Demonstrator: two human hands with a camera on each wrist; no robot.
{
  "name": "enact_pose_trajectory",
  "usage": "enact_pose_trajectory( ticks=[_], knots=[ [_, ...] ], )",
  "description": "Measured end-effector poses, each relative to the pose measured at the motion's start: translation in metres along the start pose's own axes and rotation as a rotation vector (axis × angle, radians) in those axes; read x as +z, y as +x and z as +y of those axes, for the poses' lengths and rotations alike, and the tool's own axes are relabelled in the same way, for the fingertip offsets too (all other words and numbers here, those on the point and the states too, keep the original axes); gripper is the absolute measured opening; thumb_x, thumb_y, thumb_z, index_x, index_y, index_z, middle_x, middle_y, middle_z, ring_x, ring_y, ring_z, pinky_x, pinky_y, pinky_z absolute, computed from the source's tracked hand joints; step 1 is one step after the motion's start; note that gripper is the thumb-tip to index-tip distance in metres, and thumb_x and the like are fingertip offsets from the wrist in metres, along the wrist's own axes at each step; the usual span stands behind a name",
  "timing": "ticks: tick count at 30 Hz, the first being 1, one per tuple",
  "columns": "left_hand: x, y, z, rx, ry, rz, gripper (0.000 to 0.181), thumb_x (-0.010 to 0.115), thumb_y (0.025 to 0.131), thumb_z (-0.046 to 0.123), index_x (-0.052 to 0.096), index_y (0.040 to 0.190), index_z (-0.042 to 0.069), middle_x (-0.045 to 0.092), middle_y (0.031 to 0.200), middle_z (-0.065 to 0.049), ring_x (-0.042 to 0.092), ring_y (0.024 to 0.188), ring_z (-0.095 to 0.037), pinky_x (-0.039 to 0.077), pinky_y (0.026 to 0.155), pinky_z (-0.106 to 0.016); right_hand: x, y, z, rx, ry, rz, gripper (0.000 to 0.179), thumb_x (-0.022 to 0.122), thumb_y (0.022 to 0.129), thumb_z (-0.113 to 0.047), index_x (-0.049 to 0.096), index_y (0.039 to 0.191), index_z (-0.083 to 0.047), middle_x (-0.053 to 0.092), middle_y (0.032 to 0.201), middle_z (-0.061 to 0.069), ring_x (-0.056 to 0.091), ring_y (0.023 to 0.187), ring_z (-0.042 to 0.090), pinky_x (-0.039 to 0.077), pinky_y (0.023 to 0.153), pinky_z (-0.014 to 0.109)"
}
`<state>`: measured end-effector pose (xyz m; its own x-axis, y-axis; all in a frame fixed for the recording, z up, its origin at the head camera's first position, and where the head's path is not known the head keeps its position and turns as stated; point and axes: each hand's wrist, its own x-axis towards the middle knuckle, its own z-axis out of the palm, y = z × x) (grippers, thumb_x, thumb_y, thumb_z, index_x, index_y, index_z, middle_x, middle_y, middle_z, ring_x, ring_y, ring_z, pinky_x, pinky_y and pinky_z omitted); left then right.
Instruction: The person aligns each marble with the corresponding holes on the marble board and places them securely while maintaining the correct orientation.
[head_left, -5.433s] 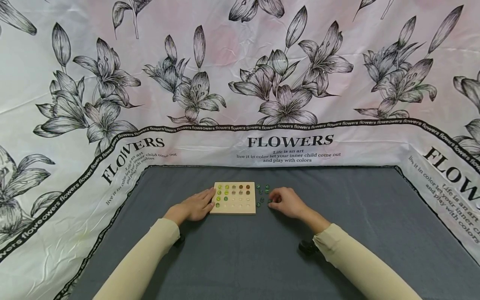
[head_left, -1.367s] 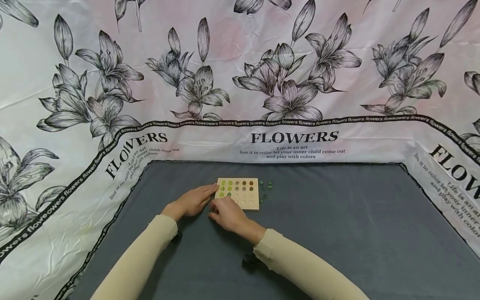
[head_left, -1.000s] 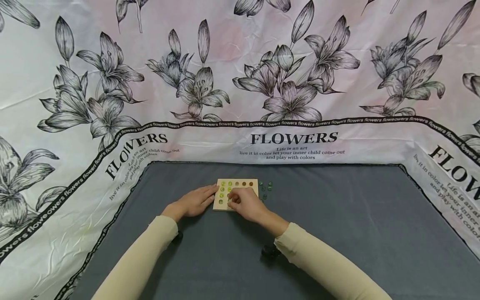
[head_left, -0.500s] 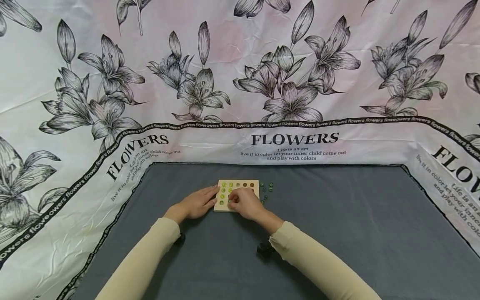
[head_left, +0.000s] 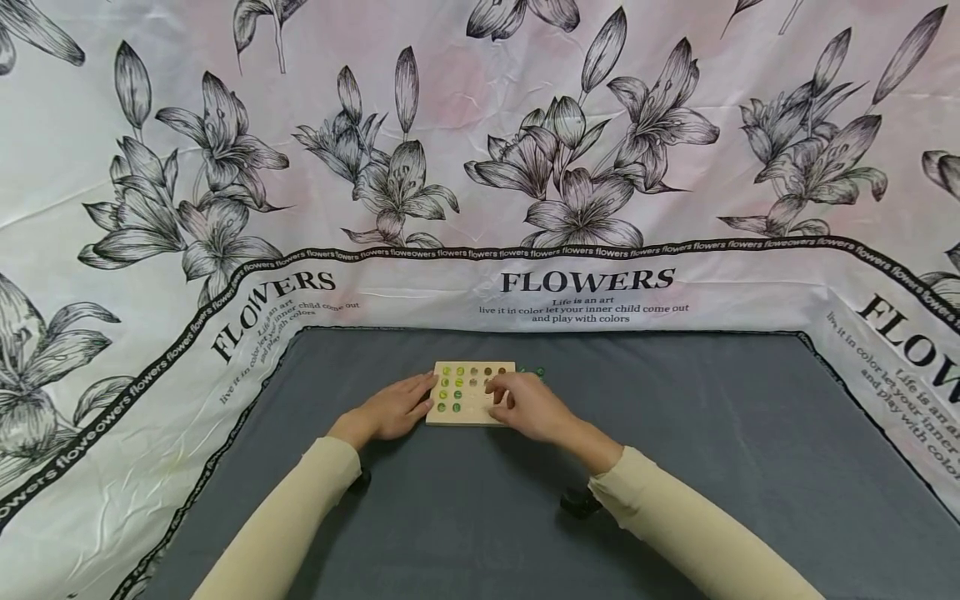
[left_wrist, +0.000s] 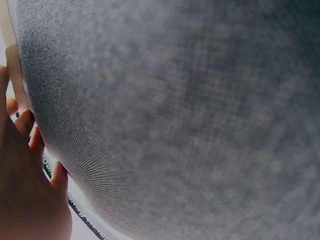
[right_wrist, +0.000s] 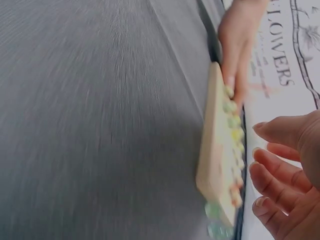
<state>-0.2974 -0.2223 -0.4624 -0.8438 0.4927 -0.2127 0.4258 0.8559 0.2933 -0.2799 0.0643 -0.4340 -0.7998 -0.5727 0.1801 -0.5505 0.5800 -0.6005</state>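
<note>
A pale wooden board (head_left: 474, 418) with rows of holes lies on the grey cloth. Yellow-green, green and brown marbles (head_left: 460, 372) fill its back rows and left columns. My left hand (head_left: 388, 410) rests flat with its fingertips against the board's left edge; in the left wrist view those fingers (left_wrist: 37, 142) touch its side. Above the board's right part is my right hand (head_left: 534, 408), thumb and fingers apart. The right wrist view shows that hand (right_wrist: 292, 172) holding nothing, with the tilted-looking board (right_wrist: 209, 150) blurred beside it.
A few loose green marbles (head_left: 541, 372) lie on the cloth right of the board, partly hidden by my right hand. Grey cloth (head_left: 465, 517) covers the table in front. A white floral sheet (head_left: 420, 292) rises behind and along the sides.
My right hand came from the loose marbles to the board's front rows, let go of a green marble in the front row's second hole, and moved back right. The left hand stayed.
</note>
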Motion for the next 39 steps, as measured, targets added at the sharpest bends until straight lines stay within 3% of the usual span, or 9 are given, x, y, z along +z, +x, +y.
enact_pose_trajectory(
  ticks=[6,13,23,29,39],
  knots=[
    [-0.003,0.000,0.003,-0.005,0.002,-0.003,0.059,0.033,0.114,0.035,0.020,0.165,0.008,0.019,0.170,-0.014,0.020,0.156,-0.034,0.020,0.125,-0.052,-0.026,-0.016,0.019,0.012,-0.052,0.039,0.027,0.078,0.091,-0.007,0.072,0.116,0.001,0.071,0.097,0.009,0.061,0.072,0.009,0.053,0.064,0.029],
    [0.006,0.003,-0.004,-0.008,0.003,-0.006,0.060,0.031,0.114,0.038,0.017,0.165,0.010,0.017,0.170,-0.012,0.018,0.156,-0.032,0.019,0.126,-0.051,-0.038,-0.026,0.041,0.032,-0.039,0.030,0.027,0.076,0.092,-0.004,0.070,0.117,0.002,0.070,0.109,0.017,0.065,0.084,0.020,0.056,0.071,0.035],
    [0.011,0.006,-0.008,0.006,-0.017,0.028,0.061,0.030,0.113,0.042,0.018,0.165,0.012,0.018,0.170,-0.011,0.018,0.156,-0.032,0.019,0.125,-0.053,-0.034,-0.020,0.066,0.110,-0.003,-0.016,0.029,0.075,0.093,-0.006,0.069,0.120,0.004,0.070,0.111,0.018,0.068,0.089,0.023,0.058,0.076,0.038],
    [0.012,0.007,-0.009,-0.010,-0.005,0.015,0.062,0.030,0.113,0.044,0.017,0.166,0.014,0.017,0.171,-0.009,0.018,0.157,-0.030,0.019,0.126,-0.051,-0.029,-0.014,0.077,0.147,0.047,-0.036,0.024,0.074,0.095,-0.010,0.072,0.116,0.002,0.072,0.100,0.009,0.066,0.086,0.020,0.055,0.073,0.036],
    [0.011,0.009,-0.009,-0.023,-0.004,-0.003,0.062,0.030,0.113,0.045,0.016,0.166,0.017,0.016,0.171,-0.007,0.017,0.157,-0.028,0.018,0.126,-0.050,-0.019,-0.005,0.081,0.173,0.044,0.007,0.013,0.076,0.094,-0.012,0.078,0.103,-0.004,0.072,0.091,0.003,0.061,0.075,0.012,0.051,0.065,0.032]
  ],
)
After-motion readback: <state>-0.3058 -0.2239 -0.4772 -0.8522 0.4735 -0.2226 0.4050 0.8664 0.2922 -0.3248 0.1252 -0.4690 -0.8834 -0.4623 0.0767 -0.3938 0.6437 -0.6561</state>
